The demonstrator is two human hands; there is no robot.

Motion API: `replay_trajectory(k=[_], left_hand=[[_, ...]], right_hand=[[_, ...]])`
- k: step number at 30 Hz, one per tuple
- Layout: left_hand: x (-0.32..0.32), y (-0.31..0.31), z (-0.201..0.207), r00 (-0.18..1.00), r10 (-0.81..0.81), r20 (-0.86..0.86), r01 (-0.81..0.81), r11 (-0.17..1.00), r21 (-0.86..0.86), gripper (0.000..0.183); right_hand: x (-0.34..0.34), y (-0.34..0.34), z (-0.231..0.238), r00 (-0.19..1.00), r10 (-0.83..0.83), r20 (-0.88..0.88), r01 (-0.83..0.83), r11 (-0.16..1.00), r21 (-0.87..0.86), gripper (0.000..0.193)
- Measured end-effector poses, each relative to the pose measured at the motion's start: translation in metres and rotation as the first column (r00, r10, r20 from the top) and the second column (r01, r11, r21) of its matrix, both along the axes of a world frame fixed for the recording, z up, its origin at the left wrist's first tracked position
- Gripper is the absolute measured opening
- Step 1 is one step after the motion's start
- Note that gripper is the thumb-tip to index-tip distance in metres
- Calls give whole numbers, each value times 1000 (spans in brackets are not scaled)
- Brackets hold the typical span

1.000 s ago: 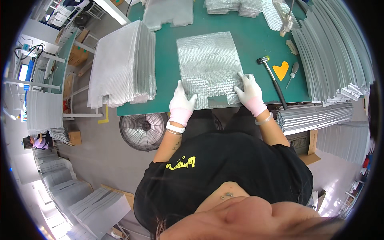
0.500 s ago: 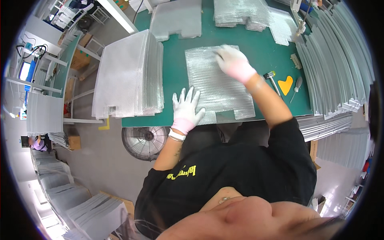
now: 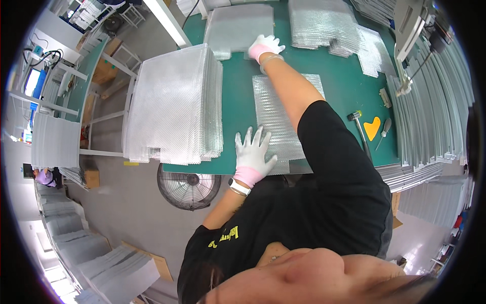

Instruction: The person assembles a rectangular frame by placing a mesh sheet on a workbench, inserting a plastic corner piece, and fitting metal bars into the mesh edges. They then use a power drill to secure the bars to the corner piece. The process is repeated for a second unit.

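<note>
Left hand (image 3: 253, 154): your spread fingers lie across ribbed translucent sheet (image 3: 282, 127)
Right hand (image 3: 267, 46): outstretched, fingers apart, at flat pale stack (image 3: 238, 24)

From a head-worn fisheye camera facing steeply down, the green surface (image 3: 344, 93) is viewed at close range over its near edge, with the wearer's black shirt (image 3: 304, 213) taken in below that edge.

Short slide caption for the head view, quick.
Gloved left hand spread at the left edge of a silvery sheet, right hand extended to farther sheets on the green table.
</note>
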State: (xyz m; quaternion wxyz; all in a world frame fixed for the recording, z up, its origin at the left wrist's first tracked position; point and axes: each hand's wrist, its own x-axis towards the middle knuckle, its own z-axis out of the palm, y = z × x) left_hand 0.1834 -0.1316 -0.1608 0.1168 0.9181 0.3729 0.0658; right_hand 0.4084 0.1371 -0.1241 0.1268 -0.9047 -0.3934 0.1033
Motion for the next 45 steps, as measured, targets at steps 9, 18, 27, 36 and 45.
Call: replay_trajectory(k=[9, 18, 27, 36, 45], left_hand=[[1, 2, 4, 1000, -10, 3, 10, 1000, -9, 72], [0, 0, 4, 1000, 11, -5, -11, 1000, -11, 72], [0, 0, 4, 999, 17, 30, -17, 1000, -26, 72], [-1, -1, 3, 999, 14, 51, -12, 1000, -21, 72], [-8, 18, -19, 988, 40, 148, -12, 983, -185, 70]], right_hand=[[13, 15, -6, 982, -135, -130, 143, 988, 55, 58], [9, 6, 7, 985, -92, -145, 96, 995, 21, 53], [5, 1, 26, 997, 5, 82, -3, 1000, -25, 52], [31, 5, 82, 964, 154, 217, -257, 319, 912, 56], [76, -167, 142, 727, 685, -41, -77, 140, 987, 59]])
